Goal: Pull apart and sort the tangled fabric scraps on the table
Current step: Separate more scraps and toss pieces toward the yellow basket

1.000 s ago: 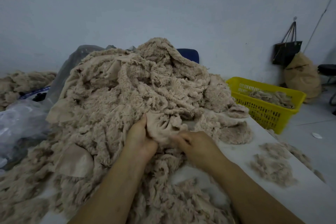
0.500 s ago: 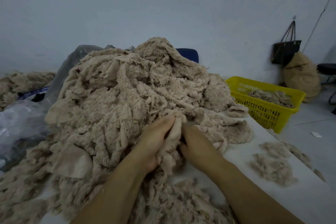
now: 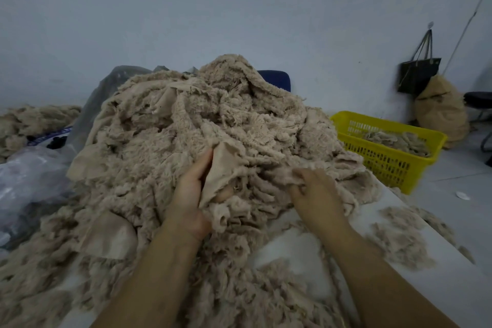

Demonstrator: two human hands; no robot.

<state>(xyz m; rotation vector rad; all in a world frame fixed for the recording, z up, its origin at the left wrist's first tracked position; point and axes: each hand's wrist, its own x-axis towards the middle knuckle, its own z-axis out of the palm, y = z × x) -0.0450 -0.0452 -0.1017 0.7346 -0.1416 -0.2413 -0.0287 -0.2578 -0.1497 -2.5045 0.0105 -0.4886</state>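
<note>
One scrap heap, left hand gripping it, right hand pinching it (blurred), one yellow basket.

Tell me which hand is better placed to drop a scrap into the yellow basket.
Right, probably. The right hand pinches a fluffy scrap on the side nearer the yellow basket; the left hand grips a smooth piece farther from it.

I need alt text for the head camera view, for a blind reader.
A person's left hand and right hand grip pieces at the front of a tangled pile of beige fabric scraps on a white table. A yellow basket holding more scraps stands at right.
</note>
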